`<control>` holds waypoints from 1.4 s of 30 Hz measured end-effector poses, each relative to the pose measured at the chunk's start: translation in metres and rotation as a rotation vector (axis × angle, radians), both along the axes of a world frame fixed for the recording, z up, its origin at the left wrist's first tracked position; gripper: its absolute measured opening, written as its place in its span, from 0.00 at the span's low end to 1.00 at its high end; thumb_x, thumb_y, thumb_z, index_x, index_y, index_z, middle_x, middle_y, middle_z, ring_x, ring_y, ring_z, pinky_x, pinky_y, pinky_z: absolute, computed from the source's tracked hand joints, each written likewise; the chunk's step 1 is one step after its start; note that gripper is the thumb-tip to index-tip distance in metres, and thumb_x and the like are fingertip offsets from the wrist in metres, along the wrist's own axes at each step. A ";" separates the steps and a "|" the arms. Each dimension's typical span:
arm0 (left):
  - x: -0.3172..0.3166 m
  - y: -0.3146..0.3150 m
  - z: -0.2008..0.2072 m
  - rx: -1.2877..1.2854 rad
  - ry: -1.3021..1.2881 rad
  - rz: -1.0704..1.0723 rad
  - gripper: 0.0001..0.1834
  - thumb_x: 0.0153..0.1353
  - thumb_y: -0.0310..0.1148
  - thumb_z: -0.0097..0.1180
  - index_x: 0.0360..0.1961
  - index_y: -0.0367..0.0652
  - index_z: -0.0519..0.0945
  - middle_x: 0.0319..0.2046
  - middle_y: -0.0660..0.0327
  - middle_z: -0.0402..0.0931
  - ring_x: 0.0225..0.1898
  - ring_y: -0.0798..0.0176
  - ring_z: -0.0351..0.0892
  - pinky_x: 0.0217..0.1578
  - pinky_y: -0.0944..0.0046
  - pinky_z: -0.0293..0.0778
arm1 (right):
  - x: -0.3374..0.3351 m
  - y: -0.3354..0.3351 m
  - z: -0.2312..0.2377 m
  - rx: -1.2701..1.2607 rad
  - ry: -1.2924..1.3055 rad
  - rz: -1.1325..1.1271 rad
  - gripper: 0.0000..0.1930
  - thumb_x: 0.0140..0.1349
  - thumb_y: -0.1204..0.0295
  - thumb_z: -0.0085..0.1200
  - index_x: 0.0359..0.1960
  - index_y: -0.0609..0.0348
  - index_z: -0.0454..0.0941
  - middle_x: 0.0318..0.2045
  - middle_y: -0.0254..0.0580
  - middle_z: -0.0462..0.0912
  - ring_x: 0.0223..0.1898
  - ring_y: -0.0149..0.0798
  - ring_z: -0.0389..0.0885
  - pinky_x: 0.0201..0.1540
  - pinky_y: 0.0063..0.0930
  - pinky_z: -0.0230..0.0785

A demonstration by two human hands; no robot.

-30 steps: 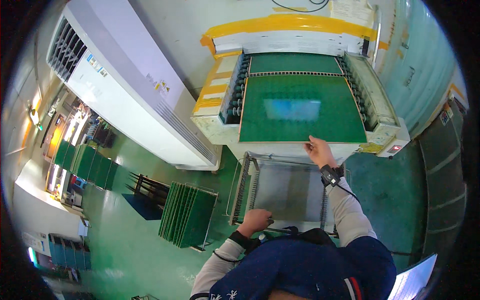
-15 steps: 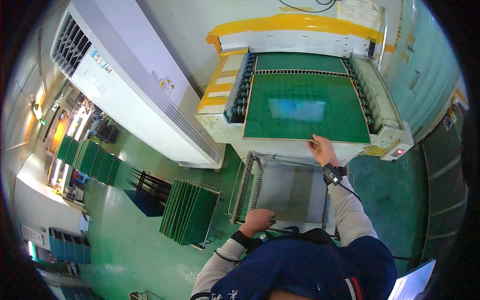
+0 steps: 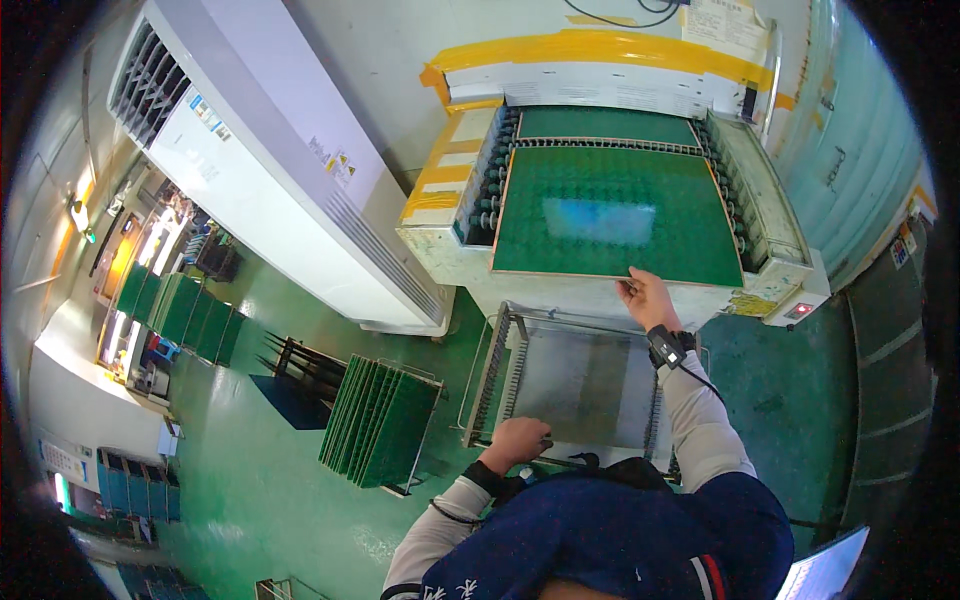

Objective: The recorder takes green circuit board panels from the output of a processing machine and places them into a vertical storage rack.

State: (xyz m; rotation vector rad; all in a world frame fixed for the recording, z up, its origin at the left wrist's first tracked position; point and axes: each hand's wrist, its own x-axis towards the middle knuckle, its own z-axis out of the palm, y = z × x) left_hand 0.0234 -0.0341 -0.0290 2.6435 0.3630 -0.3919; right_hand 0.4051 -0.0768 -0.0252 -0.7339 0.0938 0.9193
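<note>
A large green board (image 3: 615, 215) lies flat on the roller bed of a yellow-and-cream conveyor machine (image 3: 440, 240). My right hand (image 3: 647, 297) pinches the board's near edge, a black band on the wrist. My left hand (image 3: 517, 440) rests closed on the near rail of an empty slotted metal rack cart (image 3: 572, 375) that stands just below the machine's end. A second green board (image 3: 605, 124) sits farther back on the rollers.
A rack filled with several upright green boards (image 3: 378, 420) stands on the green floor to my left. A big white cabinet unit (image 3: 255, 165) lies beyond it. More green racks (image 3: 175, 305) line the far left. A teal wall (image 3: 860, 150) runs on the right.
The board's near edge has come slightly closer to the machine's end with my right hand on it. My left hand stays on the cart rail.
</note>
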 end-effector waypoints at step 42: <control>0.006 0.005 0.002 0.003 0.034 -0.004 0.14 0.57 0.44 0.57 0.32 0.46 0.84 0.32 0.51 0.82 0.36 0.43 0.82 0.37 0.44 0.76 | -0.198 -0.106 -0.012 -0.630 -1.423 1.392 0.35 0.55 0.45 0.61 0.55 0.62 0.78 0.49 0.51 0.83 0.50 0.50 0.81 0.53 0.39 0.72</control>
